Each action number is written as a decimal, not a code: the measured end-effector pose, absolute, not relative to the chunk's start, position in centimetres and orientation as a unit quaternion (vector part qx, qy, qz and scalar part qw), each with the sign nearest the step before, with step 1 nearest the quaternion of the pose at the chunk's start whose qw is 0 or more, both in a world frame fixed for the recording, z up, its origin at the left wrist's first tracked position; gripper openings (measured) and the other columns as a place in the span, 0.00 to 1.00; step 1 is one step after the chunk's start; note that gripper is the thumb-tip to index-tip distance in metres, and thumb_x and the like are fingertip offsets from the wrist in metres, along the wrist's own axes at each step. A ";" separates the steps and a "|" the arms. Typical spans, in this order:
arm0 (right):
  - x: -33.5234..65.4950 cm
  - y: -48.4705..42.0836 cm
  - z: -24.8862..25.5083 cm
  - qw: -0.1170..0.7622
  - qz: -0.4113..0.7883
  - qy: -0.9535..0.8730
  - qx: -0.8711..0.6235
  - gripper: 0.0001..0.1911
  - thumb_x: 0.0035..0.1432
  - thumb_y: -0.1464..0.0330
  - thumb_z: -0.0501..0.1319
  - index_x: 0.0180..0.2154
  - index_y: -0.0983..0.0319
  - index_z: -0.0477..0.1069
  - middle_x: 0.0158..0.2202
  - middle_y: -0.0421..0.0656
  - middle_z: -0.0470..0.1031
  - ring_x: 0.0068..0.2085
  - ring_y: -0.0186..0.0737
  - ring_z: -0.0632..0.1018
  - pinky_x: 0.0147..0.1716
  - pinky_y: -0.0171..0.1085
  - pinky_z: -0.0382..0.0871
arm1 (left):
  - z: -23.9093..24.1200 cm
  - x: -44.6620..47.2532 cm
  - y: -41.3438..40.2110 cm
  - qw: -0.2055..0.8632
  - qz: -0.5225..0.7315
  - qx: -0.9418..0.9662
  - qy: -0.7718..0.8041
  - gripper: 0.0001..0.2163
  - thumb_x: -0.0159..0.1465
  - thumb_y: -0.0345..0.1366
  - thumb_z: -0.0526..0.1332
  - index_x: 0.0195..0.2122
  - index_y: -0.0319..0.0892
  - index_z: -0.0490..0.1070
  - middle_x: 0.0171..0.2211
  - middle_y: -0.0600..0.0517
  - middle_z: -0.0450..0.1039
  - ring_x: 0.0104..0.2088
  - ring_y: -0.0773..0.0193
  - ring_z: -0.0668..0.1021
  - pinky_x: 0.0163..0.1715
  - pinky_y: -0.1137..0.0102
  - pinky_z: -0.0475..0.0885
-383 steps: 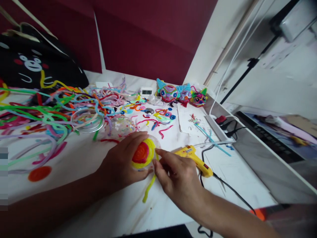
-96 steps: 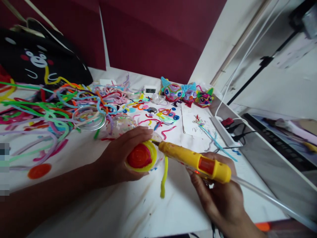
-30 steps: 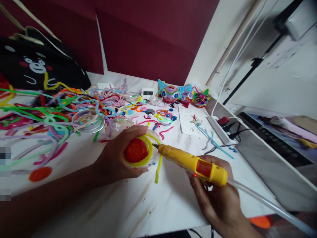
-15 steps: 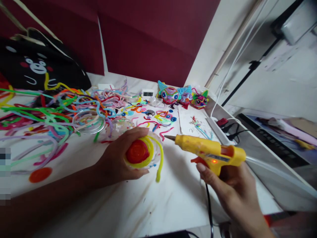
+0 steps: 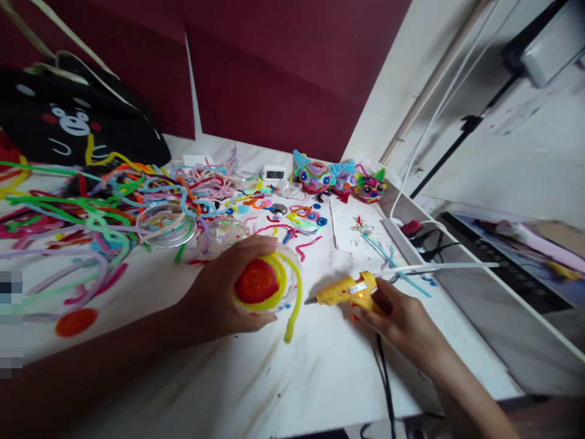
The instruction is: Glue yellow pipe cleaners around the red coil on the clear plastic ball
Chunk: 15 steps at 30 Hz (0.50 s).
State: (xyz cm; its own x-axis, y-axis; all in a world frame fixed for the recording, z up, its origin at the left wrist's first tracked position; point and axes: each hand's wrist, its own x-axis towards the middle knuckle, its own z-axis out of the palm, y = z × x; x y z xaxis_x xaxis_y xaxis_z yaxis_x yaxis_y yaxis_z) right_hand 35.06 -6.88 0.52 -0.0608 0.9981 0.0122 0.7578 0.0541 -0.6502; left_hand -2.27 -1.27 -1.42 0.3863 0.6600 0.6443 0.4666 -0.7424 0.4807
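My left hand grips a round, clear plastic piece by its sides, just above the table. A red coil of pipe cleaner covers its middle, ringed by a yellow pipe cleaner whose loose end hangs down on the right. My right hand is wrapped around the handle of a yellow hot glue gun, with an orange light lit on it. The nozzle points left, a short gap from the round piece. A white glue stick sticks out of the gun's back.
Tangled pipe cleaners and a clear round dish lie at left. Finished animal faces and a small digital clock stand at the back. A power strip lines the right edge; the gun's black cord hangs down in front.
My right hand has brought the glue gun lower and farther from me, turning it so its back end swings away. My left hand holds the round piece almost still.
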 end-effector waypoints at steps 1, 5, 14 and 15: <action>35.0 -6.9 0.6 0.227 0.202 -0.697 -0.650 0.19 0.69 0.51 0.70 0.49 0.60 0.78 0.30 0.41 0.83 0.26 0.43 0.77 0.26 0.39 0.67 | -1.5 -2.3 -1.3 0.109 0.435 0.828 0.337 0.44 0.57 0.37 0.79 0.75 0.54 0.66 0.75 0.47 0.76 0.72 0.35 0.81 0.76 0.45 0.78; 32.2 -8.1 1.5 0.286 -0.023 -0.751 -0.595 0.14 0.76 0.59 0.66 0.53 0.62 0.81 0.41 0.50 0.88 0.32 0.48 0.84 0.31 0.44 0.77 | -1.5 -2.2 -1.4 0.098 0.432 0.833 0.333 0.45 0.58 0.37 0.81 0.75 0.57 0.66 0.74 0.47 0.77 0.72 0.38 0.81 0.76 0.47 0.79; 22.6 -9.2 3.3 0.378 -0.155 -0.837 -0.364 0.14 0.84 0.71 0.59 0.63 0.69 0.76 0.48 0.56 0.88 0.42 0.50 0.86 0.40 0.46 0.85 | -1.9 -1.8 -1.3 0.048 0.443 0.839 0.311 0.44 0.61 0.38 0.77 0.77 0.56 0.63 0.73 0.46 0.79 0.70 0.40 0.83 0.73 0.44 0.83; 22.4 -9.1 3.2 0.382 -0.166 -0.834 -0.360 0.14 0.85 0.73 0.57 0.62 0.69 0.77 0.48 0.56 0.88 0.41 0.50 0.86 0.38 0.46 0.84 | -2.0 -1.7 -1.3 0.046 0.451 0.837 0.305 0.44 0.61 0.37 0.77 0.77 0.55 0.63 0.72 0.46 0.79 0.70 0.41 0.84 0.72 0.45 0.84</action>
State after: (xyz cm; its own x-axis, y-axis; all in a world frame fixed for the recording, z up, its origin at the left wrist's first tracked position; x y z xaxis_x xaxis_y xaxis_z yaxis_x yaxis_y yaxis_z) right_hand 22.37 -9.07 3.19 -0.4477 0.4744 0.7579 0.7286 0.6849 0.0016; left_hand -1.66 -1.29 -2.00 0.4068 0.5515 0.7283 0.4691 -0.8102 0.3514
